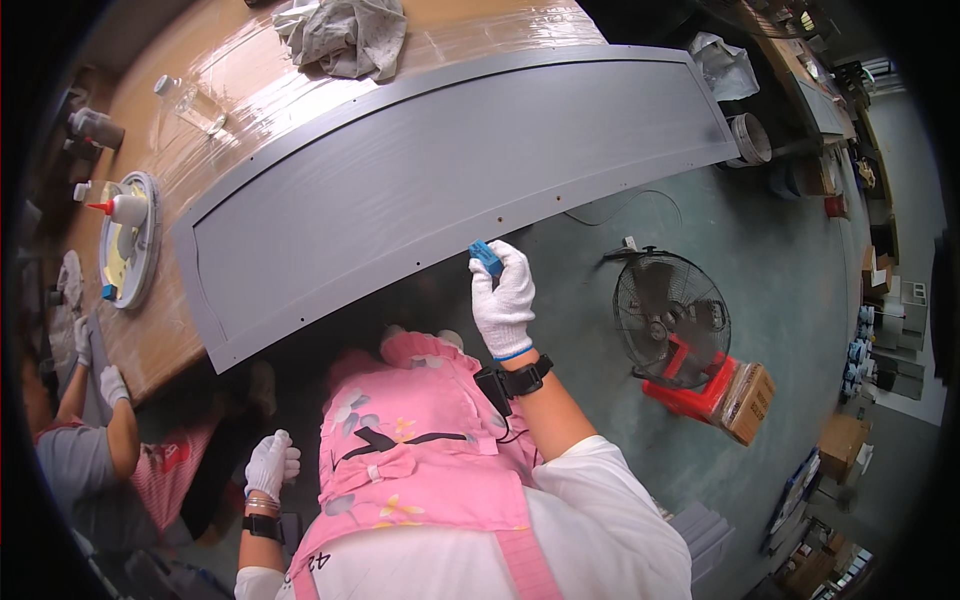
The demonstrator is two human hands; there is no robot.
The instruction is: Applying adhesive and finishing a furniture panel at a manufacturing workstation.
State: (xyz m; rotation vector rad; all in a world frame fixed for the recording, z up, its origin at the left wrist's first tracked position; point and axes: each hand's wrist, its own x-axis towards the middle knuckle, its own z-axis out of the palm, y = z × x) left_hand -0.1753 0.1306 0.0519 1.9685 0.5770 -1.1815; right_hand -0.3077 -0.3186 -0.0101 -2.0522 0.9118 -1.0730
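My right hand (505, 305), in a white knit glove, pinches a small blue block (486, 258) between thumb and fingers. The block is at the near edge of a long grey panel (460, 150) with a raised frame border and small holes along that edge. What kind of block it is, I cannot make out for sure. My left hand (271, 466), also gloved, hangs low beside my pink apron, away from the panel. Its fingers are curled closed, and nothing shows in them.
The panel lies on a plastic-wrapped table (165, 240), with a grey rag (345, 38), a clear bottle (195, 104) and a round lid (150, 240) bearing a red-tipped squeeze bottle (125, 209). At left a co-worker's gloved hand (114, 386) shows. A black fan (670, 318) stands right, near a cardboard box (745, 402).
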